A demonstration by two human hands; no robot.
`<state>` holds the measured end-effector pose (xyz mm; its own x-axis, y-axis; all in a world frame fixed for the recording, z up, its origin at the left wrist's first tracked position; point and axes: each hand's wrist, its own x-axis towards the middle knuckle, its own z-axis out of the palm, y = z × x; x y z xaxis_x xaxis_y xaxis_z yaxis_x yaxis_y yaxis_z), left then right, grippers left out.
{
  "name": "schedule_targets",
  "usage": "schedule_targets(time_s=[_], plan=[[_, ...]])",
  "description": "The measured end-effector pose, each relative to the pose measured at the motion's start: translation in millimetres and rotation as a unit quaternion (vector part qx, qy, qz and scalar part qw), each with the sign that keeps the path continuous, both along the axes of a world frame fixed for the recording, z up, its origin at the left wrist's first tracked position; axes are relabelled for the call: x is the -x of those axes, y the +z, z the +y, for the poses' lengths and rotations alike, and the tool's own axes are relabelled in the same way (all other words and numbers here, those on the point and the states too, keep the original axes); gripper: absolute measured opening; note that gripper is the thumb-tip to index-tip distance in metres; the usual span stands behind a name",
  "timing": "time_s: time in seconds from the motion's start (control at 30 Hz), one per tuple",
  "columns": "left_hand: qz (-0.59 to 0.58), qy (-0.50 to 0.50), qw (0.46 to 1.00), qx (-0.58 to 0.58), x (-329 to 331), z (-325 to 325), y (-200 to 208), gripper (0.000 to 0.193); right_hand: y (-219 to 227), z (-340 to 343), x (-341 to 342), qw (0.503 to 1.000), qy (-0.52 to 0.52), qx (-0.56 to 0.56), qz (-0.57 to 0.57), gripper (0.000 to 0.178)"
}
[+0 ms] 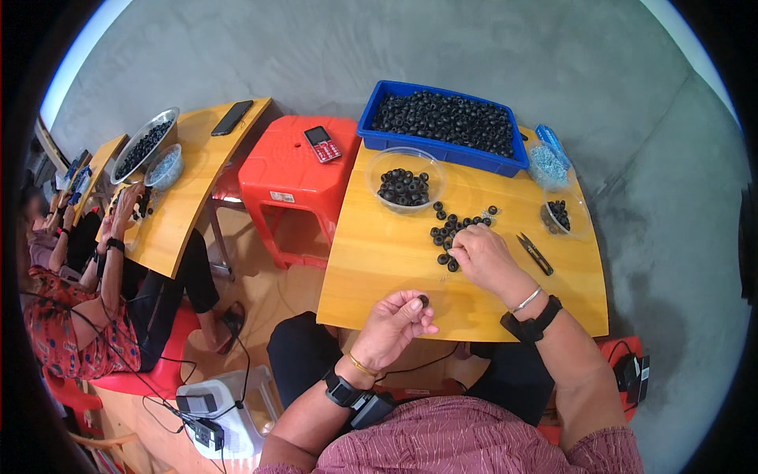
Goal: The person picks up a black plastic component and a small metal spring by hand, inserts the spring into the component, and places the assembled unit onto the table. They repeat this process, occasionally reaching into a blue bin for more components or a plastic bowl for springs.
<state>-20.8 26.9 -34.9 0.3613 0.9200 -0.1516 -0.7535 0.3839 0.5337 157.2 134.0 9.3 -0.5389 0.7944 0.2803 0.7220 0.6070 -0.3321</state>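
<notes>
Close to the table's front edge, my left hand (395, 324) pinches a small round black ring-like piece (424, 301) between thumb and fingertips. Farther forward, my right hand (485, 257) is closed at the right side of a loose pile of black ring-like pieces (449, 230) on the yellow table (379, 276). What its fingers hold, if anything, is hidden. To the right of that hand lies a pair of black thread snips (535, 253). Behind the pile stands a clear round bowl (405, 207) partly filled with the same black pieces.
A blue tray (442, 146) heaped with black pieces stands at the back. On the right are a tub of light-blue small pieces (549, 167) and a tipped clear cup (580, 215). Left, a red stool (296, 170) carries a phone (322, 144); another person (79, 324) works at a neighbouring table (193, 182).
</notes>
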Motion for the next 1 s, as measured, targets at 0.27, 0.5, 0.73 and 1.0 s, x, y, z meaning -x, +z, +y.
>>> schedule_targets(time_s=[0.27,0.5,0.73,1.0], plan=[[-0.013,-0.004,1.0,-0.012,0,3,-4,0.015,-6,5,9,0.995,-0.038,-0.05,-0.071,0.014],[-0.03,0.006,1.0,-0.004,-2,4,0,0.014,-6,7,11,0.995,-0.057,-0.031,-0.071,0.014],[-0.037,0.001,0.999,-0.009,-3,7,-3,0.013,-9,11,8,0.997,-0.044,-0.057,-0.023,0.008],[-0.041,-0.003,0.999,-0.015,-1,6,-8,0.013,16,-10,-11,0.962,-0.104,0.159,0.195,0.01]])
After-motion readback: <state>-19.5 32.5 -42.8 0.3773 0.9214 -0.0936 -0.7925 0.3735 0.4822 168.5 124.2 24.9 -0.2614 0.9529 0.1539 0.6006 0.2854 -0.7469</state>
